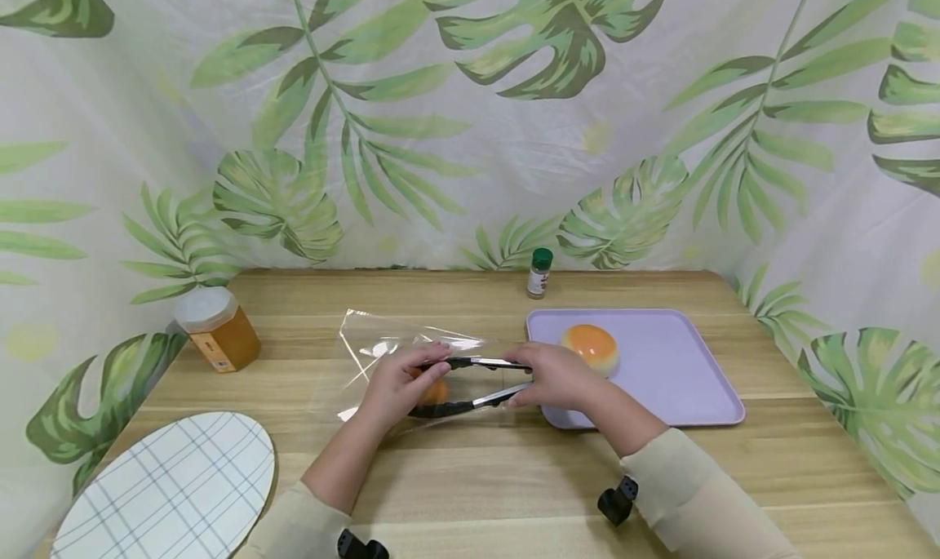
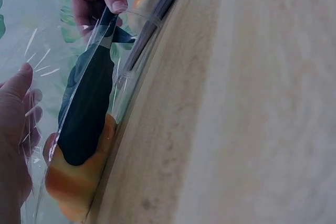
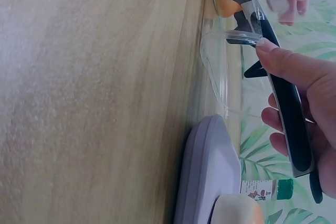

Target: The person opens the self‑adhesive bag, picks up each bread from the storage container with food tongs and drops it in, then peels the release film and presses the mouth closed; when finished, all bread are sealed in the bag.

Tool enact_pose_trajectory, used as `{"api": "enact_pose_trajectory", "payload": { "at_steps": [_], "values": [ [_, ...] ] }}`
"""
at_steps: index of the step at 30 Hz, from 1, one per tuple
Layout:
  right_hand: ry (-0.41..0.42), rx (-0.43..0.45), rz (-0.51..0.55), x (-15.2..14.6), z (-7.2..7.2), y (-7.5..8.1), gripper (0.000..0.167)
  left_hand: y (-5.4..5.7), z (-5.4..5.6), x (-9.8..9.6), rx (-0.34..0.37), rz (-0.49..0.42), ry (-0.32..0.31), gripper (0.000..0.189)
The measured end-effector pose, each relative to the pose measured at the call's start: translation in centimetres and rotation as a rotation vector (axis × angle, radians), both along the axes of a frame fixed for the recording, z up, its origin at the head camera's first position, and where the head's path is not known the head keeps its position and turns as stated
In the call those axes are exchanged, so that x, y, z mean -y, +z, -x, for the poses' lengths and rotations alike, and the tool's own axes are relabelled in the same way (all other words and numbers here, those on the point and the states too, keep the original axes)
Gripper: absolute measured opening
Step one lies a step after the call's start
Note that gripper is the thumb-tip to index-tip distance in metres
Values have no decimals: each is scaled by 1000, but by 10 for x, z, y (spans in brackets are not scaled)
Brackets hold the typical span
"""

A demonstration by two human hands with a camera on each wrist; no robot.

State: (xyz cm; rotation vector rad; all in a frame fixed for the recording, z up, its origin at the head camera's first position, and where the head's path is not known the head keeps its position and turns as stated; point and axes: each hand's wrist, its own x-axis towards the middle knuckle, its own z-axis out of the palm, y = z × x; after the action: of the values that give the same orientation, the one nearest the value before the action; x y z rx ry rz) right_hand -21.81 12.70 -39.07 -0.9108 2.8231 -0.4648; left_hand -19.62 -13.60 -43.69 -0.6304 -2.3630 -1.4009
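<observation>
My right hand point(image 1: 561, 377) grips the handle of black and silver tongs point(image 3: 287, 111), which lie across the middle of the table. The tongs' black heads reach into a clear plastic bag point(image 1: 360, 334) and lie against an orange-brown bread roll point(image 2: 73, 184) inside it. My left hand point(image 1: 396, 385) holds the bag beside the tong heads, thumb and fingers at its film. In the head view that hand partly covers the roll. A second, round orange-topped bun point(image 1: 591, 347) sits at the left side of the lilac tray point(image 1: 668, 379), just beyond my right hand.
A green-capped spice jar point(image 1: 539, 273) stands at the table's back edge. At the back left is a honey-coloured jar with a white lid point(image 1: 219, 330). A checked oval placemat point(image 1: 176, 485) lies front left. Leaf-print cloth point(image 1: 514, 135) hangs behind the table.
</observation>
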Motion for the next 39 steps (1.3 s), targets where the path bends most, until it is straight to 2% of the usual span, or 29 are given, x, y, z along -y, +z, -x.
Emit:
{"api": "enact_pose_trajectory", "payload": {
  "at_steps": [4, 8, 18, 22, 30, 39],
  "values": [
    [-3, 5, 4, 0, 0, 1, 67, 3, 1, -2, -34, 10, -22, 22],
    [-7, 31, 25, -2, -1, -1, 69, 2, 0, -1, -47, 26, -5, 22],
    [-43, 73, 106, -3, 1, -6, 68, 2, 0, -1, -1, -15, 6, 22],
    [-47, 68, 110, 0, 1, -6, 70, 1, 0, -1, 0, -10, 5, 21],
    [0, 33, 97, 7, 0, -5, 68, 1, -2, -3, 21, -15, -1, 22],
    [22, -32, 35, 15, 1, -5, 66, -1, -3, -2, 7, -41, 11, 20]
  ]
}}
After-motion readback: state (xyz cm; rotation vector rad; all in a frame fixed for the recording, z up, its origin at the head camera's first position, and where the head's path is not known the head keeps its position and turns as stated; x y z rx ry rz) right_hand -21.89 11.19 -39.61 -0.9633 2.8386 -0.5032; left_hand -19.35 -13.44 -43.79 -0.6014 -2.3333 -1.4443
